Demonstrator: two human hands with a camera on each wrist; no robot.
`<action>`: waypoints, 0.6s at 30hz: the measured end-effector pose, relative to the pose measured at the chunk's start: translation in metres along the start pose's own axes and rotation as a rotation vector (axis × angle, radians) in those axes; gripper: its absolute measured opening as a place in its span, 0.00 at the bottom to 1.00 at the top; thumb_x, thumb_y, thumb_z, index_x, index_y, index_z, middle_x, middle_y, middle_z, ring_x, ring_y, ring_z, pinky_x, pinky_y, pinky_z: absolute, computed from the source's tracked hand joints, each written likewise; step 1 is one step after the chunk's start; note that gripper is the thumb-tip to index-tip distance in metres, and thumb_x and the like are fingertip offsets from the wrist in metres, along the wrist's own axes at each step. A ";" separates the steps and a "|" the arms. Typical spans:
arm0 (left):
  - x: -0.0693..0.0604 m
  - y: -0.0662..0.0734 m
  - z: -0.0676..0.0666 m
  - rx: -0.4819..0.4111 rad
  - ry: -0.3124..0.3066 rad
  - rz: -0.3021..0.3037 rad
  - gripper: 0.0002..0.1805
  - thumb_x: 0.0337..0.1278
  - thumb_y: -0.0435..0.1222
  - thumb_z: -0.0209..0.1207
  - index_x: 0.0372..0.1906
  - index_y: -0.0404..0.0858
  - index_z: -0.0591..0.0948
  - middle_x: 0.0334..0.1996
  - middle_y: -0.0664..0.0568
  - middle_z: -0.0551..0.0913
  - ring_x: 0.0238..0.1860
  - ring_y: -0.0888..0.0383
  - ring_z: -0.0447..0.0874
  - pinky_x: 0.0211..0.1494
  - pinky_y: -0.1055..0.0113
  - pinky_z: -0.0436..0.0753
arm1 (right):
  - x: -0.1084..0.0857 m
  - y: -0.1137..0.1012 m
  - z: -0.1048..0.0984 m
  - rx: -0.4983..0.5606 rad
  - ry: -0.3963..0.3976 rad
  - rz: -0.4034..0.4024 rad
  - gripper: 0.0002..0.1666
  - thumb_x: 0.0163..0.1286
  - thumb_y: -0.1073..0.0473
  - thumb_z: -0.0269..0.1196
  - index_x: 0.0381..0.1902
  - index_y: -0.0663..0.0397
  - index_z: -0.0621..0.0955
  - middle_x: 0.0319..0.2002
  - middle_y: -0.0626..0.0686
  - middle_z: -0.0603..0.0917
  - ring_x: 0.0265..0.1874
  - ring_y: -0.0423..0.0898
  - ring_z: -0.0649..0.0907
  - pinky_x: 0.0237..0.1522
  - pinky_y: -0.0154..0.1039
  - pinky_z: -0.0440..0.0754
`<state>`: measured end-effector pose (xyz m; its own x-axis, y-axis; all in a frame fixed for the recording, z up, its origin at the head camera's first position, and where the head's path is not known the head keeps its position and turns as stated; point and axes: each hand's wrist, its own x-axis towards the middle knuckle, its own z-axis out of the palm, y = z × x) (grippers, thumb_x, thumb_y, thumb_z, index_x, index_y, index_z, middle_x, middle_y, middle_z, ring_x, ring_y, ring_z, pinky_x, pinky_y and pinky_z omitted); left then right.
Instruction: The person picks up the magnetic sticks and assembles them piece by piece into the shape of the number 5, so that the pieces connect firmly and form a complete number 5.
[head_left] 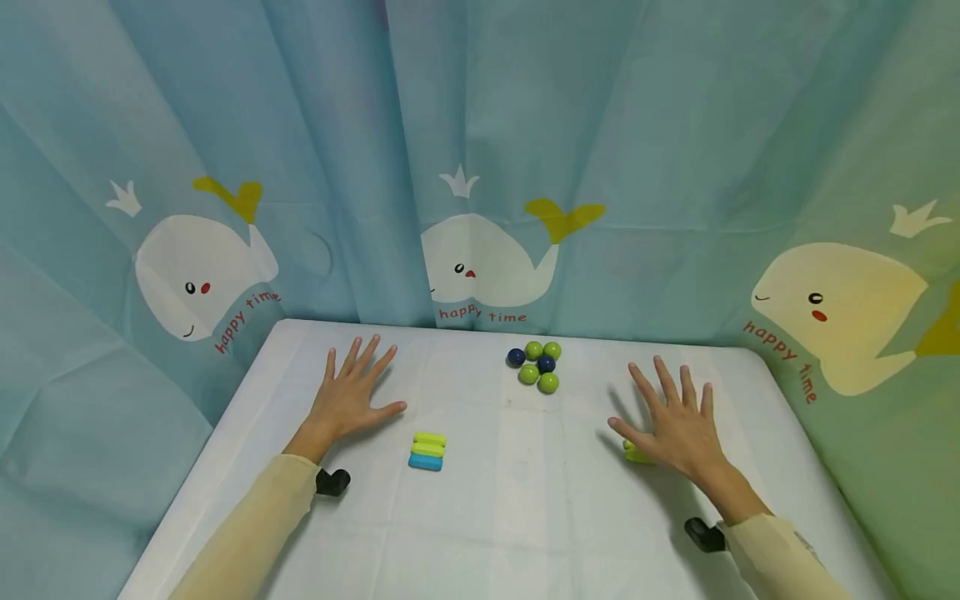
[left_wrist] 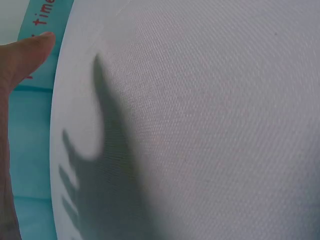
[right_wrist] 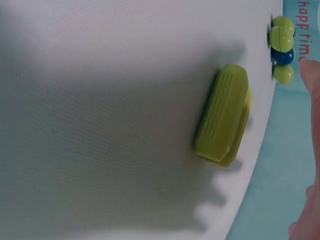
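My left hand (head_left: 348, 400) hovers over the left side of the table, fingers spread and holding nothing; only its thumb (left_wrist: 27, 55) and its shadow show in the left wrist view. Right of it lie two yellow-green bars (head_left: 428, 438) and one blue bar (head_left: 426, 462), side by side. On the right, my right hand (head_left: 678, 429) is also spread and holds nothing. Below it are yellow-green bars (right_wrist: 222, 115), partly hidden by the hand in the head view; two show in the right wrist view, close together.
Near the table's back edge sit several shiny green balls (head_left: 528, 374) and two dark blue balls (head_left: 516, 357) in a cluster. A white cloth covers the table (head_left: 480, 517). Behind and beside it hangs a blue-green curtain (head_left: 660, 167) printed with whales.
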<state>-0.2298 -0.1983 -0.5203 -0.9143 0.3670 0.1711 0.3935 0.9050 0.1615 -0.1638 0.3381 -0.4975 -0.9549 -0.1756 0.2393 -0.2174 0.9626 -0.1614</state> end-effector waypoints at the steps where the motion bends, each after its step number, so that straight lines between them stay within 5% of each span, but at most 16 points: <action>1: 0.000 0.000 0.000 0.000 0.000 0.004 0.55 0.56 0.70 0.59 0.83 0.52 0.55 0.83 0.46 0.47 0.82 0.40 0.39 0.75 0.31 0.36 | 0.000 0.000 0.000 0.004 -0.005 -0.002 0.60 0.62 0.26 0.64 0.83 0.36 0.53 0.81 0.63 0.50 0.75 0.78 0.49 0.67 0.79 0.38; 9: 0.002 0.002 -0.003 -0.093 0.001 0.067 0.54 0.57 0.66 0.62 0.83 0.50 0.55 0.82 0.45 0.50 0.81 0.35 0.43 0.73 0.27 0.42 | 0.009 -0.005 -0.003 0.000 -0.044 -0.040 0.57 0.64 0.27 0.64 0.83 0.36 0.54 0.81 0.63 0.53 0.74 0.77 0.53 0.67 0.79 0.41; 18: 0.003 0.016 -0.016 -0.232 -0.074 0.104 0.53 0.55 0.61 0.67 0.82 0.50 0.57 0.81 0.42 0.54 0.79 0.32 0.49 0.72 0.27 0.48 | 0.027 -0.017 -0.002 0.003 -0.045 -0.120 0.54 0.63 0.31 0.68 0.80 0.41 0.61 0.76 0.66 0.63 0.70 0.75 0.64 0.65 0.78 0.54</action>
<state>-0.2250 -0.1858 -0.5019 -0.8688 0.4782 0.1288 0.4898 0.7910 0.3665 -0.1850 0.3172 -0.4860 -0.9301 -0.2985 0.2138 -0.3311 0.9336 -0.1367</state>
